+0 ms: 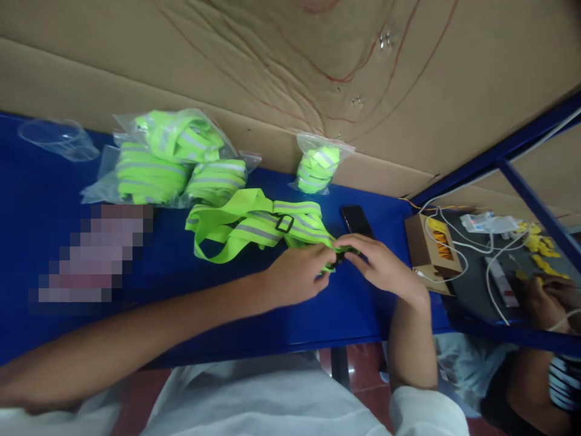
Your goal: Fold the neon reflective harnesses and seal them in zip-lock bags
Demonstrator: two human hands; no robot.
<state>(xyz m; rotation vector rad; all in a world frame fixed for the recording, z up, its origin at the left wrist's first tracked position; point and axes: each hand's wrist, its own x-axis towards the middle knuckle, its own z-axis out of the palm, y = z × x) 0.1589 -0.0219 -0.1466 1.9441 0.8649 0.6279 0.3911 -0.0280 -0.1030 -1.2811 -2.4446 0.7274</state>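
A neon yellow-green reflective strap [258, 232] with silver-grey stripes lies loosely looped on the blue table. A black slide buckle [285, 223] sits on it near the middle. My left hand [297, 275] is closed on the strap's right end, its fingers curled. From the other side my right hand [385, 266] pinches the same end with thumb and forefinger. Between my fingertips shows a small black piece [338, 259], perhaps a buckle, mostly covered by the fingers.
Several clear bags [154, 172] of folded straps are piled at the back left, and another bag [318, 166] stands by the cardboard wall. A black phone [357, 220] lies behind my right hand. Right of it are a cardboard box [429, 248], white cables and another person's hands [549, 303].
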